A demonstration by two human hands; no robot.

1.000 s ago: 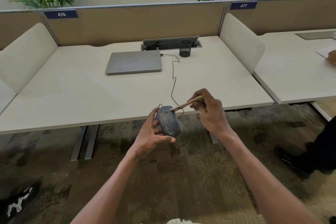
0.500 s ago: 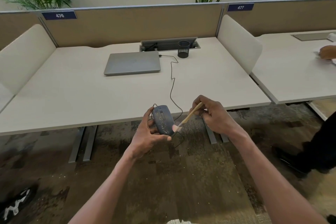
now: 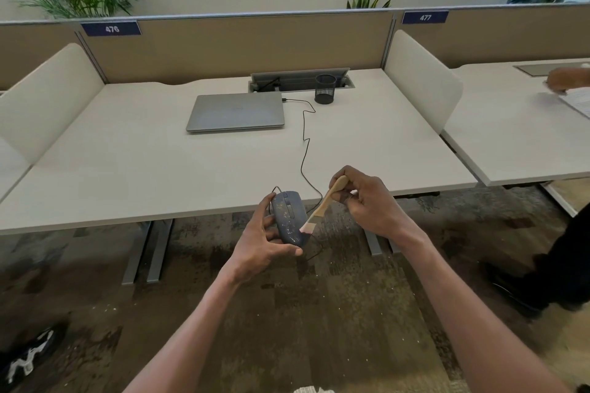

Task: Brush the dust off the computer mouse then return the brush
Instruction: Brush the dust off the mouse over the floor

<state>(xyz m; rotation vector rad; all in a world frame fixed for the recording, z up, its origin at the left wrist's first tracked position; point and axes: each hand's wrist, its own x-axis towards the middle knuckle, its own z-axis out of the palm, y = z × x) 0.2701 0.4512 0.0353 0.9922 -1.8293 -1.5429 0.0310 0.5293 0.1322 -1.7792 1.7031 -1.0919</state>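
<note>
Two bare hands work just off the near edge of the white desk (image 3: 134,169): the left hand (image 3: 261,246) grips the dust-speckled grey corded computer mouse (image 3: 289,217), while the right hand (image 3: 370,201) pinches a small wooden-handled brush (image 3: 325,204), bristles touching the mouse's near end. Farther back lie a closed silver laptop (image 3: 236,112) and black mesh pen cup (image 3: 325,89).

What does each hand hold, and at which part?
Left hand holds the mouse by its sides; right hand holds the brush by its wooden handle.
</note>
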